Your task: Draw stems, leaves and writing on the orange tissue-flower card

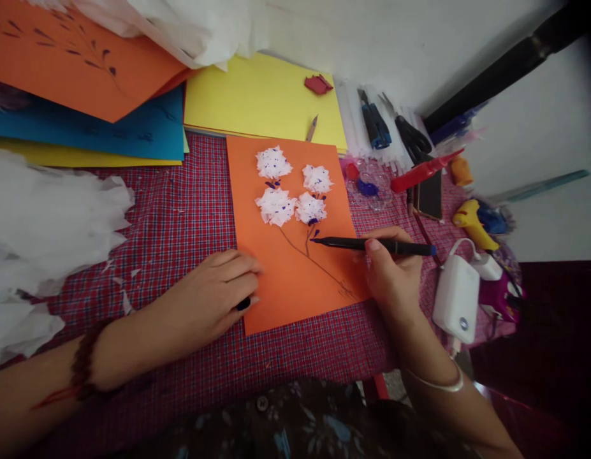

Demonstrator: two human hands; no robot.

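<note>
An orange sheet of paper (276, 280) lies on the checked tablecloth. Several white crumpled-paper flowers (276, 207) with blue specks are on its upper half. Thin drawn stems run below them to the lower right, with small dark blue leaves near the flowers. My right hand (395, 271) is closed around a dark marker pen (352, 244), whose tip meets the paper by a stem under the lower right flower. At the sheet's left edge rests my left hand (223, 287), its fingers curled loosely with their tips on the paper. A black ring is on one finger.
Yellow sheets (257, 95) with a red scrap lie behind. White tissue paper (46, 217) is heaped left, below an orange sheet with painted leaves (113, 76). Rightwards are a cutter (374, 121), scissors (410, 131), a blue paint pot (368, 187) and a white power bank (458, 299).
</note>
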